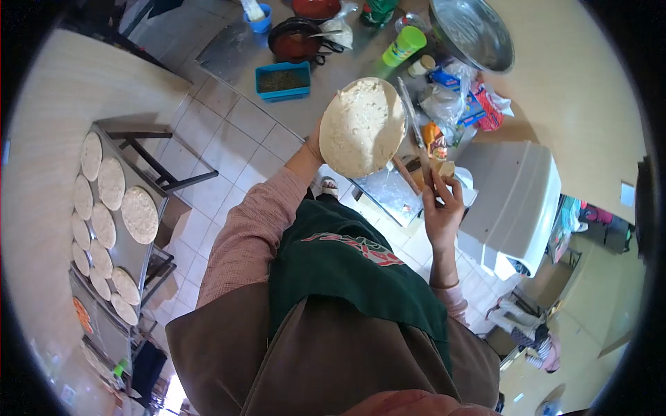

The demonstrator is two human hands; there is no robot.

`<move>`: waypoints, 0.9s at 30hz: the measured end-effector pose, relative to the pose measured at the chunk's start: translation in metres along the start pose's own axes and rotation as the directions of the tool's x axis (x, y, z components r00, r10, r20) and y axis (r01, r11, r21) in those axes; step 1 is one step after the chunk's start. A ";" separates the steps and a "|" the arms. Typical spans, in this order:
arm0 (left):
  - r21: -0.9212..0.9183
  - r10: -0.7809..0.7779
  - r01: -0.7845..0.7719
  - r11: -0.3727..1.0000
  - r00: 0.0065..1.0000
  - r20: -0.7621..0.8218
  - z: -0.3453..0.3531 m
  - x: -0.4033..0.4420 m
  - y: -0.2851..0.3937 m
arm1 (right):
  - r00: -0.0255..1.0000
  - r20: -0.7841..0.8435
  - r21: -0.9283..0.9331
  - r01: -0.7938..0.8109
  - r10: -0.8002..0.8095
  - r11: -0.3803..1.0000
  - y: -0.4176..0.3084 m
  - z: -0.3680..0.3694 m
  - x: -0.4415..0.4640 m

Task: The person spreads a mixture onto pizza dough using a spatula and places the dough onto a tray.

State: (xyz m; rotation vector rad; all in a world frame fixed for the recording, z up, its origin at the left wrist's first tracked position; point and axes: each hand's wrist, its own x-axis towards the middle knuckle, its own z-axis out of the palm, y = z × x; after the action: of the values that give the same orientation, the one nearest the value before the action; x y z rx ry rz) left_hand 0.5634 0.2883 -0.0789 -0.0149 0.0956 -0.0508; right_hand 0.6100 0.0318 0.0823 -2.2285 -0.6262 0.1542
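My left hand [315, 143] holds up a round flat pizza base [362, 128] by its left edge; most of its fingers are hidden underneath. Whitish, lumpy patches show on the base's upper face, and a shadow falls across its lower right. To the right of the base, my right hand [442, 208] is raised with thumb and fingers pinched together. A thin knife-like tool [425, 165] sticks up from these fingers, apart from the base. Close beyond the fingertips is a small pale yellow piece [447, 168], and I cannot tell whether they touch it.
Ahead, a metal table [236, 52] carries a blue tub of dried herbs [283, 81], a dark pan of red sauce [295, 40], a green cup [404, 46], a steel bowl [474, 35] and plastic bags. Several flat bases [140, 215] lie on a left table. A white chest [513, 201] stands right.
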 end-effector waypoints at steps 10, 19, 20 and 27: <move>0.155 -0.003 0.030 0.987 0.984 -0.176 -0.018 0.017 -0.013 | 0.988 0.073 -0.054 0.143 -0.139 0.988 -0.033 0.006 0.006; -0.002 -0.103 0.103 0.995 0.994 -0.040 -0.025 0.029 -0.001 | 1.000 -0.009 -0.115 0.009 -0.010 0.993 -0.010 0.014 -0.003; -0.041 -0.110 0.111 0.993 0.994 0.026 -0.033 0.031 -0.001 | 0.999 -0.004 -0.107 0.045 -0.046 0.993 -0.014 0.017 -0.005; 0.033 -0.090 0.094 0.995 0.991 -0.099 -0.024 0.034 0.002 | 0.996 -0.069 -0.139 0.048 -0.058 0.989 -0.011 0.019 -0.005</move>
State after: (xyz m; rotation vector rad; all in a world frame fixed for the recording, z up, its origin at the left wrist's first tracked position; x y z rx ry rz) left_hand 0.5954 0.2883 -0.1056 0.0208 0.1911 -0.1456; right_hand 0.5958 0.0485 0.0774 -2.3351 -0.6737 0.0022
